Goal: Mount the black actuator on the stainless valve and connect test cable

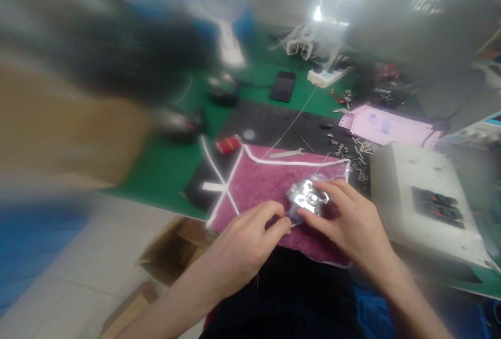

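Observation:
A shiny silver metal part (309, 199) with a round raised centre sits over the purple cloth (258, 182); clear plastic seems to show around its edges. My right hand (352, 219) grips it from the right, with the thumb on the near side and the fingers on the far side. At the part's near left corner, my left hand (256, 232) is closed in a pinch. What its fingertips hold is too small to make out. Beyond the part lies an open-end wrench (287, 154) on the cloth's far edge.
To the right stands a cream-coloured machine box (418, 188) with dark switches. Small metal pins (364, 146), pink papers (391, 125), a black phone (283, 86) and a white power strip (326, 75) lie farther back. A red roll (228, 144) is at the left. Cardboard boxes (168, 250) stand below the bench.

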`<state>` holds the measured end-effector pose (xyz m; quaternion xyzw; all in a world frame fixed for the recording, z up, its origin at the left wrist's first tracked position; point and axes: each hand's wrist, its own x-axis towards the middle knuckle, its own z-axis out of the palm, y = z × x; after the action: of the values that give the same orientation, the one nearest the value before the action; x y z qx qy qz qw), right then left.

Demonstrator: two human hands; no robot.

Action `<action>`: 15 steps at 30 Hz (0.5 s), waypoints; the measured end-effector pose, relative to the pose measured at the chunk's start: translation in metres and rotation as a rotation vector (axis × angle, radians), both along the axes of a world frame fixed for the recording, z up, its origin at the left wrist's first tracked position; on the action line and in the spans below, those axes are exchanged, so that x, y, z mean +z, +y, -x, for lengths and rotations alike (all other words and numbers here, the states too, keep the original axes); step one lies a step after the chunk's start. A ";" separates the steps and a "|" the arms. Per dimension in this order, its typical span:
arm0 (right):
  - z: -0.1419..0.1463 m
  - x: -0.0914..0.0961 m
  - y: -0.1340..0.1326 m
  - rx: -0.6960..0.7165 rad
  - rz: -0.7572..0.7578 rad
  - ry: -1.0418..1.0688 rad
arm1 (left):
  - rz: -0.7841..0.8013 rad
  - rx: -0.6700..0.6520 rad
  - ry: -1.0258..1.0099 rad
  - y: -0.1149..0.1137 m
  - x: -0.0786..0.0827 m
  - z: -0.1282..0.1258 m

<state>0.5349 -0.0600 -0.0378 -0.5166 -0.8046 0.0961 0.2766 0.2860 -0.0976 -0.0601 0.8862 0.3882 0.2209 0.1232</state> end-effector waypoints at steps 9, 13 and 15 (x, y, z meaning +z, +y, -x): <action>-0.001 -0.008 0.000 -0.332 0.086 0.230 | -0.072 0.309 -0.107 0.006 -0.013 0.025; 0.003 -0.006 0.000 -0.218 0.122 0.208 | -0.222 0.433 -0.090 0.020 -0.003 0.023; 0.004 -0.005 -0.002 -0.164 0.145 0.181 | -0.280 0.503 -0.152 0.027 0.005 0.023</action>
<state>0.5305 -0.0618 -0.0427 -0.5887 -0.7223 0.1772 0.3168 0.2631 -0.0704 -0.0551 0.7513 0.5512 0.3618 -0.0300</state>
